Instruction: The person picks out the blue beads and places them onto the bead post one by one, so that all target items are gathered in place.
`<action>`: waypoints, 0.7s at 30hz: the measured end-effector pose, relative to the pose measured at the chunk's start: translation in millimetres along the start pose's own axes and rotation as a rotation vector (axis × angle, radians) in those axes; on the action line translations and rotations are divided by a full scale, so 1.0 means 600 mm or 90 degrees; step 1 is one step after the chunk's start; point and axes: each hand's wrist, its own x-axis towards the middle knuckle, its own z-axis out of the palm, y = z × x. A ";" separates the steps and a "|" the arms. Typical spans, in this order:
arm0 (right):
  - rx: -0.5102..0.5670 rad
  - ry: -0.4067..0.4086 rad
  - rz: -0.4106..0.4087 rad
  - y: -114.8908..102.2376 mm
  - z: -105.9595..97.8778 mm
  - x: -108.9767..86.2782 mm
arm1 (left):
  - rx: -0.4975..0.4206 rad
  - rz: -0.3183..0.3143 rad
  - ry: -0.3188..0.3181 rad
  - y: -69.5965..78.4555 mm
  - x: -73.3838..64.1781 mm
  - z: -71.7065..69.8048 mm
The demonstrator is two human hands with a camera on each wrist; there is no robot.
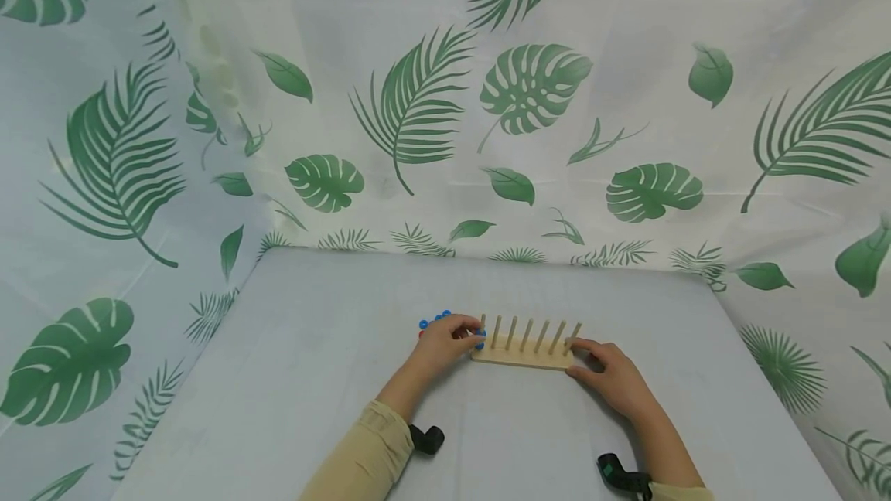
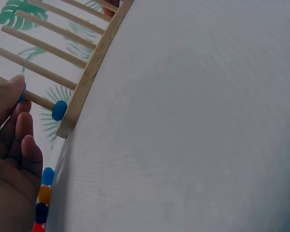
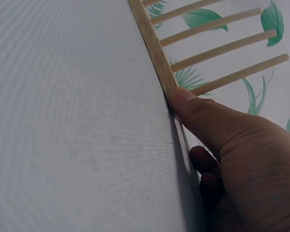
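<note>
A wooden peg board (image 1: 522, 359) with a row of several upright pegs lies on the table. My left hand (image 1: 440, 345) is at its left end, where thumb and fingertip pinch a blue bead (image 2: 22, 93) that sits partway down the end peg. Below it on the same peg, another blue bead (image 2: 59, 110) rests at the base. At the opposite end, my right hand (image 1: 612, 377) grips the board, its thumb against the near corner in the right wrist view. The other pegs carry no beads.
Several loose beads lie just beyond my left hand: a blue bead (image 1: 424, 324), and in the left wrist view a yellow bead (image 2: 44, 195) and a red bead (image 2: 38, 227). A white-covered table (image 1: 334, 308) meets a leaf-print curtain (image 1: 431, 199) at the back.
</note>
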 end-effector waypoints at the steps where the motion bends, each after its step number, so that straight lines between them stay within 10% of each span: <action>1: -0.001 0.000 0.000 0.000 0.000 0.000 | -0.003 -0.001 0.000 -0.001 0.000 0.001; 21: -0.010 0.001 -0.008 0.001 0.001 0.002 | 0.067 0.039 -0.010 -0.023 0.000 0.013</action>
